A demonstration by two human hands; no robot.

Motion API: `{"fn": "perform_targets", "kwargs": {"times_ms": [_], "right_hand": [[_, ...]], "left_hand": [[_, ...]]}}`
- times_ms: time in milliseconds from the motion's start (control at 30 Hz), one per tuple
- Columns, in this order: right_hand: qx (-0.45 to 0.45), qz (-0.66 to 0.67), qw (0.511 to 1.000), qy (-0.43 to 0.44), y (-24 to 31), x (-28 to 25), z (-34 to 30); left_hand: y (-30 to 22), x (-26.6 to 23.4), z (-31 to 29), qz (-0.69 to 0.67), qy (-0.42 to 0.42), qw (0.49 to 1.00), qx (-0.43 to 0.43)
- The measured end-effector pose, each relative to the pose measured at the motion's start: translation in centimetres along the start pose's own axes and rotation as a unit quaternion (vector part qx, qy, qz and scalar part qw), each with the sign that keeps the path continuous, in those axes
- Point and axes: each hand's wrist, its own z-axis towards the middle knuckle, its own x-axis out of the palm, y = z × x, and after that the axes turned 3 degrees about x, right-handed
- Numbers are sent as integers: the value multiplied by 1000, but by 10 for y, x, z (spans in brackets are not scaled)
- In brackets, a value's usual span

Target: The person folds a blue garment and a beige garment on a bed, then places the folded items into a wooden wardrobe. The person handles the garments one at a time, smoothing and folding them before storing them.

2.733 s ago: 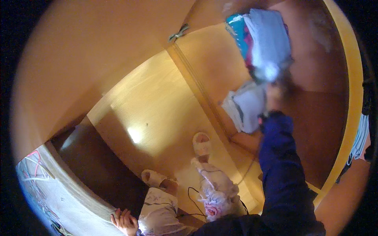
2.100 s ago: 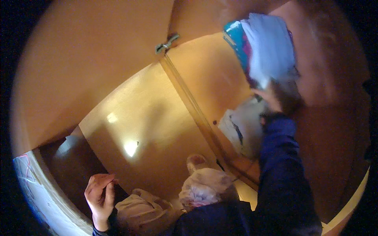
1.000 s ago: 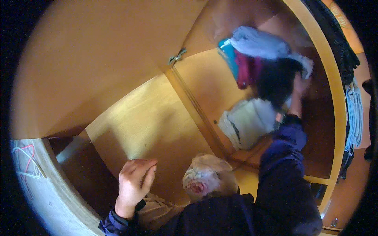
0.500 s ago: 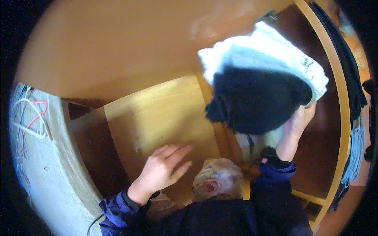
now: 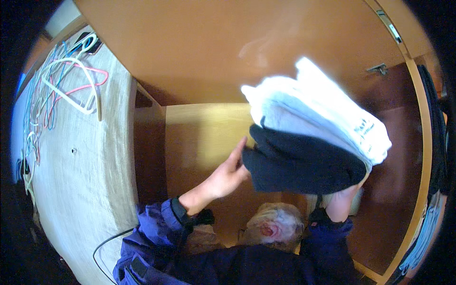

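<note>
A stack of folded clothes is held up in front of me over the open cabinet. Its nearest layer is a black garment (image 5: 304, 159), with a grey-blue garment (image 5: 297, 114) behind it and a bright white garment (image 5: 332, 104) bearing dark print at the back. My right hand (image 5: 346, 194) grips the stack at its lower right, most fingers hidden by the cloth. At the left end, my left hand (image 5: 232, 173) presses on the black garment, thumb raised along its edge and the other fingers partly hidden behind it.
Below the stack lies a clear plastic bag (image 5: 278, 225) with something reddish inside. On the left, tangled hangers (image 5: 76, 80) rest on a grey wooden surface (image 5: 99, 166). A cabinet door frame (image 5: 422, 142) stands at the right, with dark and light-blue clothes (image 5: 425, 232) beyond it.
My left hand has moved up and right from open air onto the stack's left end. The stack sits slightly lower in view, and more of the grey surface with hangers shows.
</note>
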Motion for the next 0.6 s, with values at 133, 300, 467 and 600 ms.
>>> {"fn": "perform_targets", "kwargs": {"times_ms": [133, 300, 467, 600], "right_hand": [[28, -202, 976, 76, 14, -29, -36], [35, -410, 901, 139, 8, -56, -59], [-76, -484, 856, 164, -20, -62, -52], [46, -253, 945, 203, -17, -39, -45]], "left_hand": [[-9, -2, 0, -33, 86, 994, -60], [-24, 7, -12, -112, 24, 988, -106], [-25, -1, -11, -289, -3, 953, -90], [-21, -8, -11, -330, 14, 940, -84]]}}
